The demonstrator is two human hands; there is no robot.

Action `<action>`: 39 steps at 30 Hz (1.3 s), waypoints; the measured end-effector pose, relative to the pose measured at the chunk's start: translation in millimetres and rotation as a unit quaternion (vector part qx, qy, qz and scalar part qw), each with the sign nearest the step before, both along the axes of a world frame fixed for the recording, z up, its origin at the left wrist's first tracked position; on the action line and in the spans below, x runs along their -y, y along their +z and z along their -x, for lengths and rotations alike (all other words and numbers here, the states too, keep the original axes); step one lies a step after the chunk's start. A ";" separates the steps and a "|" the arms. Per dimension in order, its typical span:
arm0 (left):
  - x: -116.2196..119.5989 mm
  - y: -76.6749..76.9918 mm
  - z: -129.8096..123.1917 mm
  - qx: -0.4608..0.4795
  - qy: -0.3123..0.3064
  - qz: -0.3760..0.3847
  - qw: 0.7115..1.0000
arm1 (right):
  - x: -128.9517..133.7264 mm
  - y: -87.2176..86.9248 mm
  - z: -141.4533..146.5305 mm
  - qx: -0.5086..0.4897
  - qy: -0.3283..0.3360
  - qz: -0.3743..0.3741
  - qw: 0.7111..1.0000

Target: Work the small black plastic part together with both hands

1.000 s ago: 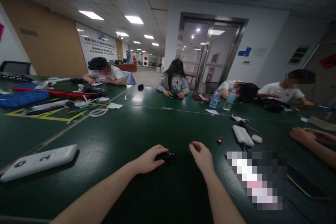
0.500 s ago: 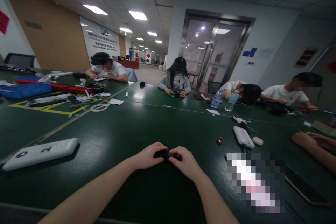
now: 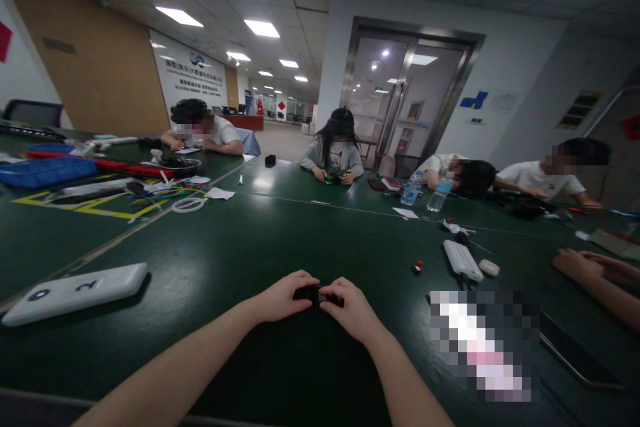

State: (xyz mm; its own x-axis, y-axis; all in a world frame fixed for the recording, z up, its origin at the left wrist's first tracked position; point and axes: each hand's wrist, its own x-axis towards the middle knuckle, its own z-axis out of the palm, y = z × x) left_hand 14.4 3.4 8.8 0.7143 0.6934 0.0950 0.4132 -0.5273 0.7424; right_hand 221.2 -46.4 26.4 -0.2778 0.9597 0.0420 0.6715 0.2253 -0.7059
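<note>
Both of my hands meet over the near middle of the dark green table point(image 3: 240, 240). A small black object point(image 3: 314, 294) sits between them, mostly hidden by the fingers, so its kind cannot be made out. My left hand point(image 3: 286, 297) curls its thumb and fingers around the object's left side. From the other side, my right hand point(image 3: 351, 307) pinches it with thumb and fingertips. The nearest loose thing is a little red-and-white item point(image 3: 418, 267), off to the right of my hands.
A white power bank point(image 3: 80, 293) lies at left; another white device point(image 3: 463, 261), a white case point(image 3: 489, 268) and a dark phone point(image 3: 580, 350) lie at right. Further off are cables point(image 3: 189, 205), a blue tray point(image 3: 47, 172), bottles point(image 3: 440, 193) and several people, one person's hands point(image 3: 583, 267) close at right.
The view has shifted very slightly. My hands keep their grip on the small black object, with hardly any visible movement.
</note>
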 end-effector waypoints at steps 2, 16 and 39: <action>1.0 1.3 0.4 -0.003 0.003 0.007 1.000 | -0.4 -0.2 -0.5 -0.004 -0.004 0.014 1.000; -1.1 3.2 4.3 -0.026 0.022 -0.006 0.999 | -5.4 -6.4 -5.2 -0.020 -0.022 0.028 0.999; -60.1 2.0 151.4 -0.150 0.723 0.006 0.674 | -16.6 -20.4 -36.1 -0.092 -0.131 0.039 0.986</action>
State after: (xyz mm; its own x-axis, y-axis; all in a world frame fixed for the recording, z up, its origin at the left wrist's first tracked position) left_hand -137.0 63.5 10.8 -0.7243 0.6842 0.0852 0.6210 0.5937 0.5117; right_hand 257.3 -29.7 5.9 -0.0151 0.9999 -0.0076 0.5584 0.0022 -0.8296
